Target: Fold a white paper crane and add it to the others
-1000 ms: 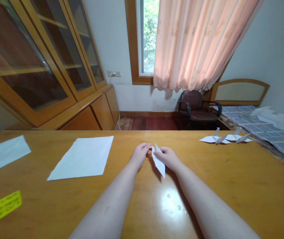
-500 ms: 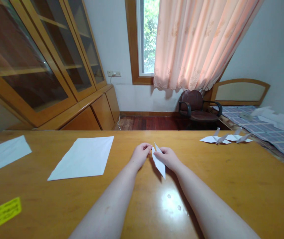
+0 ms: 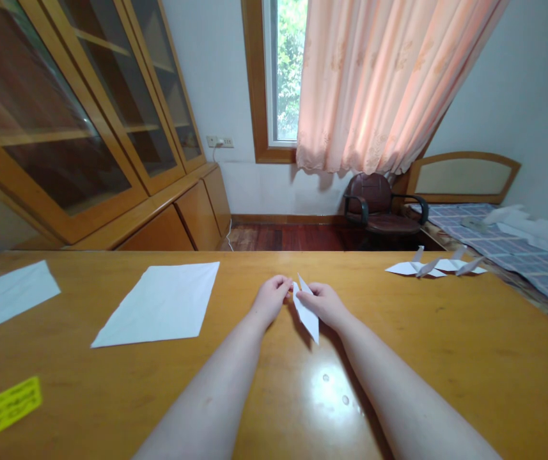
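Observation:
Just above the wooden table [image 3: 274, 383], a narrow, pointed piece of folded white paper [image 3: 308, 319] is held between my two hands. My right hand [image 3: 325, 303] grips its right side, thumb lying on top. At the paper's upper left edge, my left hand [image 3: 274, 296] is closed in a pinch; its fingertips partly hide what they hold, which seems to be a tip of the same paper. Two folded paper cranes [image 3: 417, 268] stand near the far right edge of the table, wings spread.
A flat white paper sheet [image 3: 163, 303] lies left of my hands, with another sheet [image 3: 7, 297] farther left. A yellow label with writing [image 3: 2, 412] is at the near left. Beyond the table are a glass-door cabinet [image 3: 158, 172], a brown armchair [image 3: 379, 207] and a bed [image 3: 489, 239].

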Demonstrator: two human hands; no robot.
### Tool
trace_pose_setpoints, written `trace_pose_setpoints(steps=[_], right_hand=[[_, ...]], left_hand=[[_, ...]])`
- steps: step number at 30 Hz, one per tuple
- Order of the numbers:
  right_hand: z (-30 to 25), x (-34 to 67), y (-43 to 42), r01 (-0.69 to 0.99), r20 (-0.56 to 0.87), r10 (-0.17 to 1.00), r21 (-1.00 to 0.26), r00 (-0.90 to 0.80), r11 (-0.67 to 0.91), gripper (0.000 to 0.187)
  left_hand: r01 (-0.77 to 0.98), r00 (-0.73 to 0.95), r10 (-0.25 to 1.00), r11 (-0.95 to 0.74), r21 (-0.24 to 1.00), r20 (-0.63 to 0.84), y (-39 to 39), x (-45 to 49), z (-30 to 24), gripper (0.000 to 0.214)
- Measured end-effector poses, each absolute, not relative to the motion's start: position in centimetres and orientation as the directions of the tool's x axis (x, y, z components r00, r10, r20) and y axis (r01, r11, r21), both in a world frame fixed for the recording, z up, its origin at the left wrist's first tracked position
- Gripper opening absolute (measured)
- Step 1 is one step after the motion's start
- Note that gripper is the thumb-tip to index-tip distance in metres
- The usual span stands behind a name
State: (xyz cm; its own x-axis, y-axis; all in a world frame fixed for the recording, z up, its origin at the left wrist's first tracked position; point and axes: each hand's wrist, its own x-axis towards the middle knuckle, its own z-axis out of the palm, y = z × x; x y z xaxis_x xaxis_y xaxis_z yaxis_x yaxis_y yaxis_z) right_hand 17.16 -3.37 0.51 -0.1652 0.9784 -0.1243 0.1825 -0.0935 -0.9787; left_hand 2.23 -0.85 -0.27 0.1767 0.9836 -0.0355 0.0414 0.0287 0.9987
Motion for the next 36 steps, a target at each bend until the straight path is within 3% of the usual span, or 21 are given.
trace_pose_setpoints(steps=[7, 21, 36], right_hand=[[0.22, 17.12, -3.25, 0.177, -0.125, 0.976, -0.980, -0.178, -0.093, 0.021], [0.46, 17.21, -3.37, 0.201, -0.130, 0.981, -0.975, -0.146, -0.100, 0.020], [0.15, 17.25, -3.06, 0.195, -0.103, 0.985, -0.978, -0.139, -0.075, 0.022]], left_hand=[[-0.008, 0.195, 0.981, 0.024, 1.000, -0.022, -1.01, 2.22, -0.03, 0.025], [0.160, 0.155, 0.986, -0.089, 0.983, 0.065, -1.35, 2.26, 0.38, 0.022], [0.146, 0.181, 0.981, -0.102, 0.984, 0.074, -0.90, 2.32, -0.25, 0.017]])
